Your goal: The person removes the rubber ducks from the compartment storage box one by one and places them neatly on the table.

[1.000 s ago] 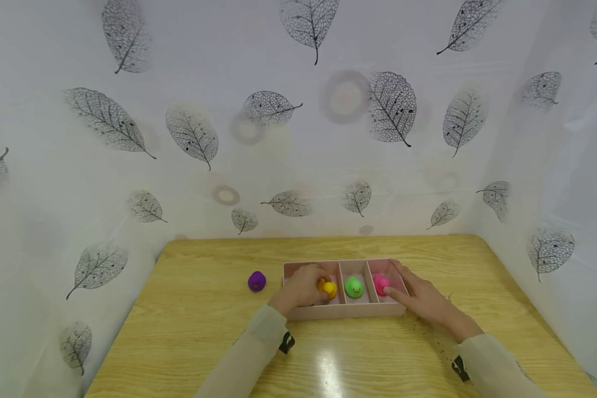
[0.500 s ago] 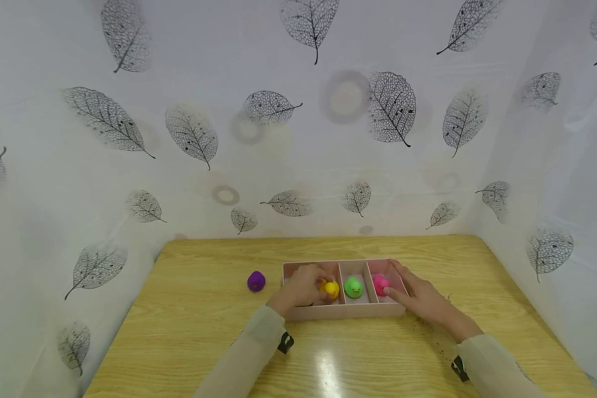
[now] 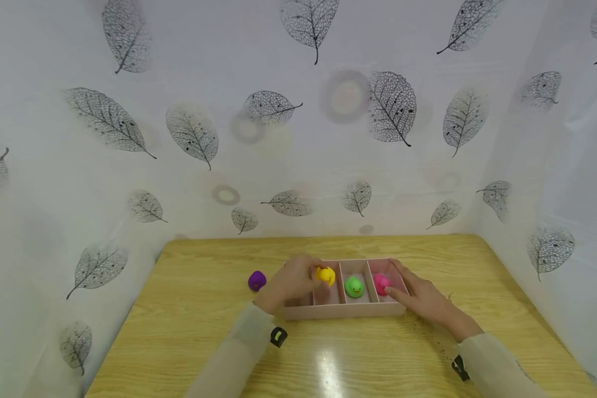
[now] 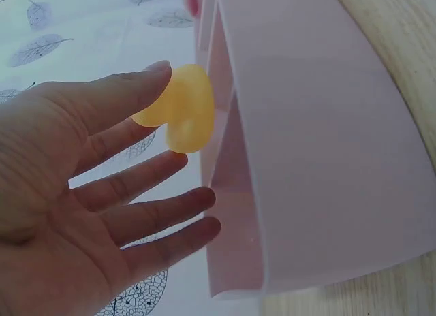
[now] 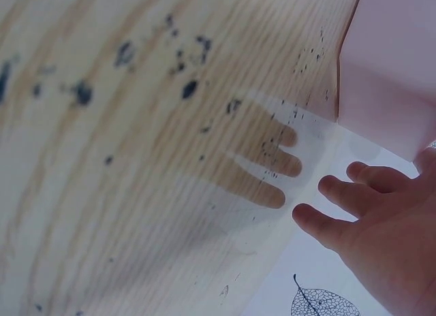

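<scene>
In the head view, my left hand (image 3: 294, 279) pinches a yellow toy duck (image 3: 325, 276) and holds it raised over a left-hand compartment of the pink divided box (image 3: 345, 311). The left wrist view shows the yellow duck (image 4: 191, 112) between thumb and forefinger, the other fingers spread. At the box's right end, my right hand (image 3: 423, 298) holds the wall, its thumb over the rim close to a pink duck (image 3: 381, 284). Its other fingers (image 5: 327, 227) stretch out beside the box in the right wrist view. A green duck (image 3: 354, 287) sits in the compartment left of the pink one.
A purple duck (image 3: 256, 281) lies on the wooden table (image 3: 204, 331), left of the box. Behind the table and along its sides hangs a white sheet (image 3: 298, 160) printed with leaves.
My left hand has lifted the yellow duck from inside the box to above it, shifting slightly left and back. The right hand and the other ducks have stayed in place.
</scene>
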The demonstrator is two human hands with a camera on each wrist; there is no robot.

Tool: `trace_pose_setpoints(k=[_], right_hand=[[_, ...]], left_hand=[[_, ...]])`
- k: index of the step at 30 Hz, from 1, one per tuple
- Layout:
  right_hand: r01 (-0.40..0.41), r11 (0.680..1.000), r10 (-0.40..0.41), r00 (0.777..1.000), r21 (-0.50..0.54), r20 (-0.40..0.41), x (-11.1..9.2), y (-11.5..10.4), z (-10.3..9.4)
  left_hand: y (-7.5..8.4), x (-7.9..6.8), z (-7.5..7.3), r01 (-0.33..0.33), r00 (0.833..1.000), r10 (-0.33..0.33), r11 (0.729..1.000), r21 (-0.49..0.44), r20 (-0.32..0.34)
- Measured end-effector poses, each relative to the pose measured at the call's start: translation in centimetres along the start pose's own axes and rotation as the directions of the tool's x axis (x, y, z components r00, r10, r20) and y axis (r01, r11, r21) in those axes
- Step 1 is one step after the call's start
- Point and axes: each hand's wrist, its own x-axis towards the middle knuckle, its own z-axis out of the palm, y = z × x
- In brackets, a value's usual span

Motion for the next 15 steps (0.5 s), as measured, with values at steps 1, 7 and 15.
trace_pose_setpoints(k=[1, 7, 15], right_hand=[[0.001, 1.0, -0.001, 1.0, 0.001, 0.0, 0.0, 0.0, 0.0], [0.001, 1.0, -0.001, 1.0, -0.008, -0.001, 0.0, -0.1, -0.1], [0.005, 1.0, -0.005, 1.0, -0.003, 0.0, 0.0, 0.0, 0.0]], left_hand=[[0.0, -0.1, -0.2, -0.005, 1.0, 0.005, 1.0, -0.003, -0.003], [-0.7, -0.3, -0.7, -0.022, 0.999, 0.02, 0.995, -0.096, -0.027], [-1.7, -0.9, -1.3, -0.048, 0.998, 0.033, 0.966, -0.255, -0.062]])
